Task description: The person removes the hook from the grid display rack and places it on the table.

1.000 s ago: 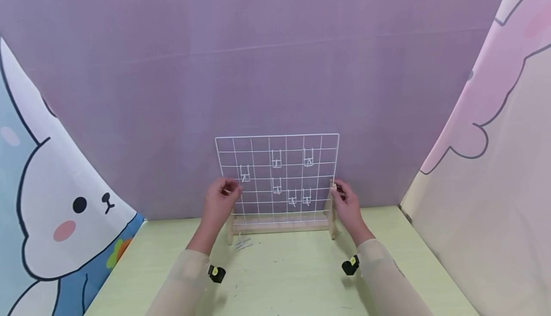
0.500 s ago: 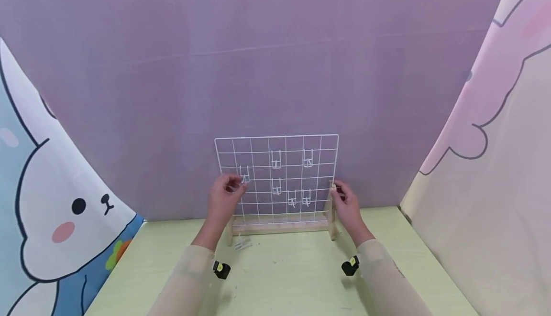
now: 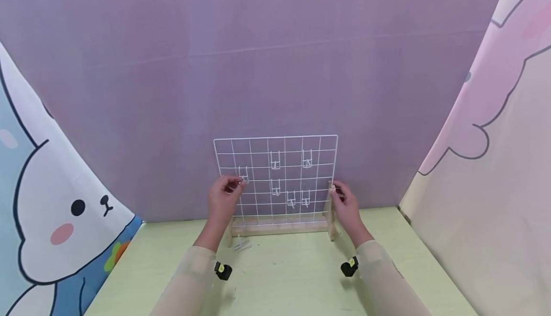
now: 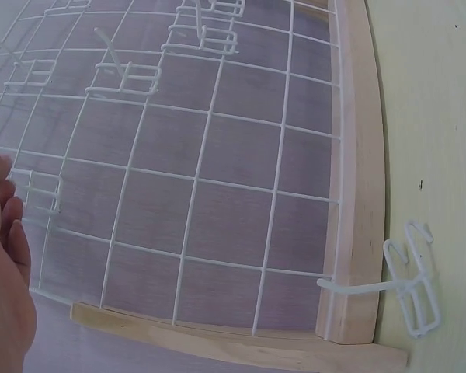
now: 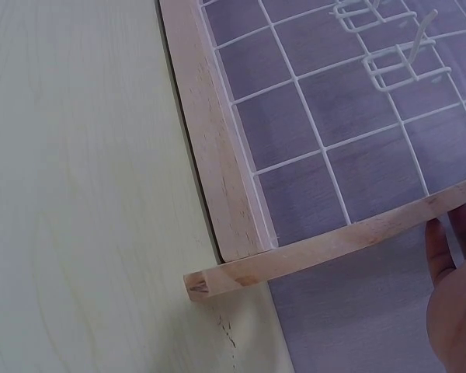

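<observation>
A white wire grid [image 3: 275, 177] stands upright in a wooden stand [image 3: 280, 227] at the back of the green table [image 3: 292, 277]. Several white hooks hang on it. My left hand [image 3: 224, 196] is at the grid's left side, and its fingertips [image 4: 4, 183] pinch the left edge of the leftmost hook [image 3: 243, 174] [image 4: 43, 190]. My right hand [image 3: 344, 206] grips the stand's right post [image 3: 331, 201] [image 5: 334, 249], with its fingers [image 5: 450, 233] curled behind the wood. One loose hook [image 3: 242, 245] [image 4: 412, 291] lies on the table by the stand's left foot.
A purple backdrop [image 3: 275, 67] hangs straight behind the grid. Cartoon-print curtains close in the left side [image 3: 51, 201] and the right side [image 3: 495, 163]. Bare green tabletop [image 5: 78, 194] lies in front of the stand.
My left hand has shifted right and slightly up along the grid, reaching the leftmost hook. The right hand stays on the post.
</observation>
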`<state>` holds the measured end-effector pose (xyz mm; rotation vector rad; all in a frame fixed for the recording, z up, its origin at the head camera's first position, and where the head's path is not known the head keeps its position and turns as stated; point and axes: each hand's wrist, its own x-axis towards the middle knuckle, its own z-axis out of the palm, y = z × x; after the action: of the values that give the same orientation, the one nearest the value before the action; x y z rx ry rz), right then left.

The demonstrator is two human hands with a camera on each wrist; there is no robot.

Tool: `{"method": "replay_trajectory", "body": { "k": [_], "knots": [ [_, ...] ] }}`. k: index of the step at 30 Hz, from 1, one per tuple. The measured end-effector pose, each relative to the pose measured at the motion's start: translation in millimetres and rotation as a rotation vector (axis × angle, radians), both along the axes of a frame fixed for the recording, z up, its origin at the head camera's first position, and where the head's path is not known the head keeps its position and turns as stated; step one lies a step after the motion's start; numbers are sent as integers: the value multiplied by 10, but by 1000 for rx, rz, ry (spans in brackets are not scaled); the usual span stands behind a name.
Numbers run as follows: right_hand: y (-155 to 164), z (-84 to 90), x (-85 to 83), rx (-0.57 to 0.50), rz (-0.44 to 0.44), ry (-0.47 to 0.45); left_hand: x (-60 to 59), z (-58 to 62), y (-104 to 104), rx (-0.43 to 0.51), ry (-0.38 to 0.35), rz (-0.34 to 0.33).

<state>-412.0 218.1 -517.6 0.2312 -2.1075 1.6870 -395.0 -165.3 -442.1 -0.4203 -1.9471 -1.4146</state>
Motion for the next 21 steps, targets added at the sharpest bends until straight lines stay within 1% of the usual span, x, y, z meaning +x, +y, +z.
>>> {"method": "replay_trajectory", "body": {
  "k": [8, 12, 17, 18, 21],
  "knots": [
    [2, 1, -1, -5, -2, 8, 4, -6, -5, 52, 16, 26],
    [-2, 11, 6, -8, 1, 17, 18, 22, -8, 41, 34, 57],
    [-5, 26, 13, -5, 15, 9, 37, 76, -13, 19, 38, 71],
    [-7, 42, 23, -1, 17, -2, 38, 87, -13, 15, 40, 71],
    [-42, 207, 160, 21, 22, -27, 30, 108, -16, 11, 45, 77]
  ]
}}
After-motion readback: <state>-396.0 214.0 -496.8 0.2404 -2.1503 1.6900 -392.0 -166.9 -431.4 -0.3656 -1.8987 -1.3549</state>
